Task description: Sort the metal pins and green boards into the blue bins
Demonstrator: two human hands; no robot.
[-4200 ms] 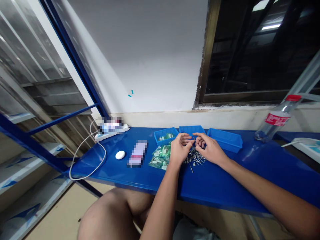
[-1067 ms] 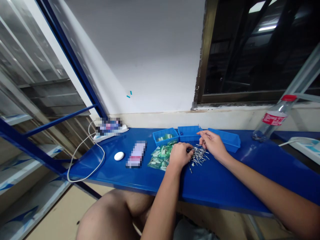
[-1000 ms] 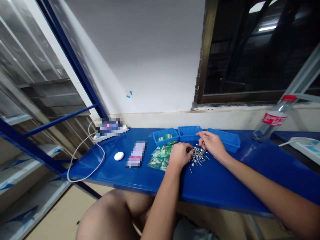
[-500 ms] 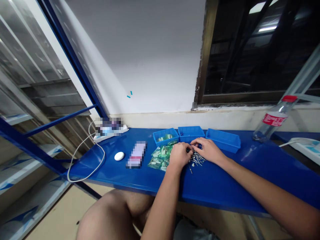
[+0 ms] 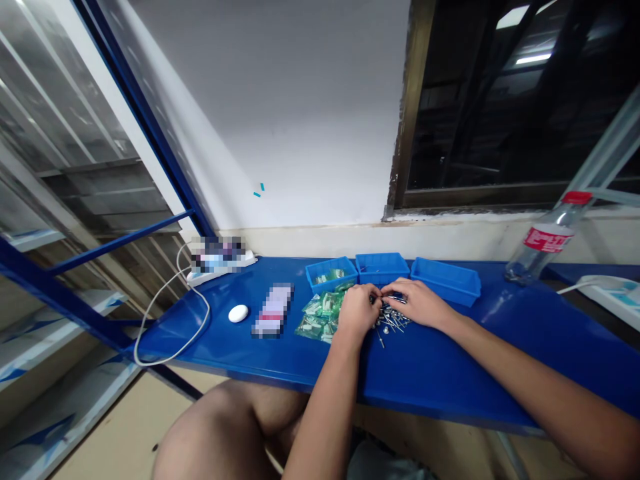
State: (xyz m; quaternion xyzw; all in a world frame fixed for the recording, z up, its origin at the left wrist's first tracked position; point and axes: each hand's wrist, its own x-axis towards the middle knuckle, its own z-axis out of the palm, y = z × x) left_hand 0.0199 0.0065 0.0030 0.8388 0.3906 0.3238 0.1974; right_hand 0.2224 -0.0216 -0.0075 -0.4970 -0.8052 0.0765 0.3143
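A pile of silvery blind rivets (image 5: 395, 322) lies on the blue table in front of me. Over its left edge is my left hand (image 5: 358, 310), thumb and fingers pinched together; what sits between them is too small to make out. My right hand (image 5: 419, 303) curls over the pile's far side, with several shiny rivets showing under its fingers. The fingertips of both hands nearly meet. Clear and green packets (image 5: 317, 317) with small pieces inside lie beside my left hand.
Behind my hands stand a blue bin with packets (image 5: 332, 273), a middle blue bin (image 5: 383, 267) and a right blue bin (image 5: 445, 280). A red-capped bottle (image 5: 543, 240) leans at right. Leftward are a white oval object (image 5: 239, 313), a blurred phone-like item (image 5: 273, 311) and a cable (image 5: 173, 363).
My right hand has shifted slightly, and more shiny metal shows beneath its fingers. My left fingers have drawn a little away from the pile. The bins, packets and bottle stay put.
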